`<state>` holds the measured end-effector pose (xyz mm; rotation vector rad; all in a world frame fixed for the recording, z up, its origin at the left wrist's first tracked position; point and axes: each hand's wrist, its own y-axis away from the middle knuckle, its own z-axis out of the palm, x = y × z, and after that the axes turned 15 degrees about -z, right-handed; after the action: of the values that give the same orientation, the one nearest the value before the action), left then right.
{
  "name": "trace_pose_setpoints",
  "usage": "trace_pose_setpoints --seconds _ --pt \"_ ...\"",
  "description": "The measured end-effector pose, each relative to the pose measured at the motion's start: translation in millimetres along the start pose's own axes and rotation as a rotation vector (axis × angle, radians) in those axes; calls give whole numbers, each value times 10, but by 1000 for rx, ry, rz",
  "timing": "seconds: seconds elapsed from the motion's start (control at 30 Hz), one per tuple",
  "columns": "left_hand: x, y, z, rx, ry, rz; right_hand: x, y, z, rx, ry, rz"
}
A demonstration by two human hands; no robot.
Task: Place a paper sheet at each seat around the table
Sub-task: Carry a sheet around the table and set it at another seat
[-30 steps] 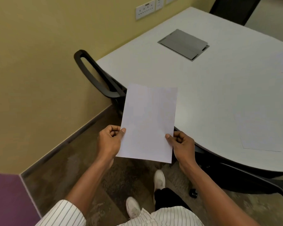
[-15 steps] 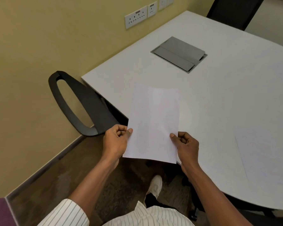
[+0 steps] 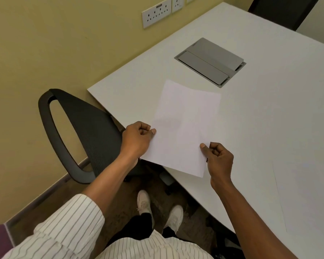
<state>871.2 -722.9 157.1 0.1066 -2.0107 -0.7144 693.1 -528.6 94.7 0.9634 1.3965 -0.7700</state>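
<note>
I hold a blank white paper sheet [image 3: 183, 126] over the near left corner of the white table [image 3: 269, 109]. My left hand [image 3: 137, 139] pinches its left edge and my right hand [image 3: 218, 157] pinches its lower right edge. The sheet's near corner hangs past the table edge. A black office chair [image 3: 79, 128] stands pushed to the table at this corner, just left of my left hand. Another white sheet [image 3: 307, 193] lies flat on the table at the right.
A grey cable hatch [image 3: 209, 61] is set into the tabletop beyond the sheet. Wall sockets [image 3: 157, 14] sit on the yellow wall. A second dark chair [image 3: 281, 10] stands at the far end. My feet [image 3: 157, 212] are on the brown floor.
I have stepped closer and the sheet has moved forward, from in front of the table edge to over the tabletop corner. Both hands keep their grip.
</note>
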Motion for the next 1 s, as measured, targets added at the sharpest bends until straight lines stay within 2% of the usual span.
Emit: trace_pose_setpoints --seconds 0.7,1.0 --pt "751 -1599 2 -113 -355 112 134 -417 941 128 23 46" --pt "494 -2188 220 -80 -506 52 573 -730 1136 23 157 164"
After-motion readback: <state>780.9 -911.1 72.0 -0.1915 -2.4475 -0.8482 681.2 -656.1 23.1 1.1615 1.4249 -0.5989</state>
